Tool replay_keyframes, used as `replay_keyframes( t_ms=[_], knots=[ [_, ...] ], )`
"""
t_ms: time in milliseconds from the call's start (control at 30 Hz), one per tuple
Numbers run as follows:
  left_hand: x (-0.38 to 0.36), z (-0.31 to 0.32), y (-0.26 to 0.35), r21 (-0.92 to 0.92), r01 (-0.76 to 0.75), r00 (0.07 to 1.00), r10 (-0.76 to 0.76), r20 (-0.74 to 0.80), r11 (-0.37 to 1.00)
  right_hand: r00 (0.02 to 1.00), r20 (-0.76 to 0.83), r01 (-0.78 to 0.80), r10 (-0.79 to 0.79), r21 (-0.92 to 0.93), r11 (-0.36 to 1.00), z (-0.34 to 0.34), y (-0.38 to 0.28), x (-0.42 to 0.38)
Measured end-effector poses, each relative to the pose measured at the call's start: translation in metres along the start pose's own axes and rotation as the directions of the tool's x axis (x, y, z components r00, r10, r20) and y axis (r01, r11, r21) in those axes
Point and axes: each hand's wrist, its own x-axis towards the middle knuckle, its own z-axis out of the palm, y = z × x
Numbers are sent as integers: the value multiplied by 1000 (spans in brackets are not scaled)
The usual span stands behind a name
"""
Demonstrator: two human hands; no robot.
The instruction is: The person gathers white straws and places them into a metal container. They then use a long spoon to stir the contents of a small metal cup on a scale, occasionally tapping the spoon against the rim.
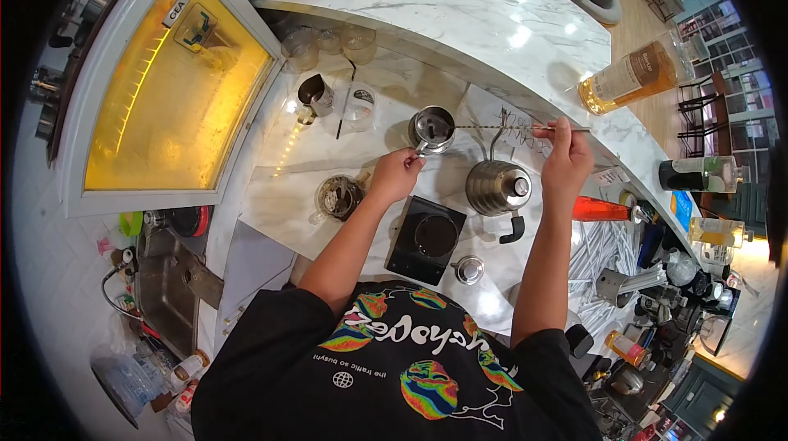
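My left hand (398,174) is closed on the handle of a small metal pitcher (424,146) that stands on the marble counter with dark liquid inside. Between the fingers of my right hand (566,164) is the upper end of a long twisted bar spoon (483,127). Its lower end reaches into the pitcher, where the tip is hidden in the liquid. Close by on the right is a steel gooseneck kettle (492,185) with a black handle. A black scale (425,242) lies in front of the pitcher, and a glass vessel with dark contents (338,197) sits left of the scale.
At the back left are a metal jug (315,95) and a clear cup (359,109). A raised marble ledge (410,8) curves behind, carrying a bottle of amber liquid (632,76). A yellow-lit glass panel (176,88) borders the left; many white straws (607,265) lie right.
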Motion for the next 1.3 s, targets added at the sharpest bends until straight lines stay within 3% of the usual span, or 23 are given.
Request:
replay_keyframes(
  t_ms=[67, 267, 433, 600, 900, 1100, 1300],
  knots=[
    [1, 1, 0, -9, -5, 1000, 5, -2, 1000, 998, 28, -53, 51, 83, 995, 5, 18, 10],
    [1, 10, -7, -57, -42, 997, 39, -61, 997, 976, 135, -185, 170, 107, 977, 14, 27, 28],
    [-1, 15, -12, -87, -45, 996, 38, -80, 995, 962, 192, -196, 194, -9, 981, 25, 28, 36],
    [-1, 16, -11, -112, 9, 1000, -11, -13, 994, 949, 240, -163, 206, -185, 969, 43, 31, 35],
    [-7, 17, -11, -99, 10, 995, 0, 101, 995, 935, 322, -88, 147, -190, 978, 54, 27, 34],
    [-6, 10, -11, -18, 4, 966, 1, 258, 1000, 918, 354, -137, 180, -143, 980, 42, 44, 38],
    [-7, 3, 4, 11, 16, 942, -19, 336, 1000, 941, 307, -46, 141, -296, 954, 42, 33, 29]
  ],
)
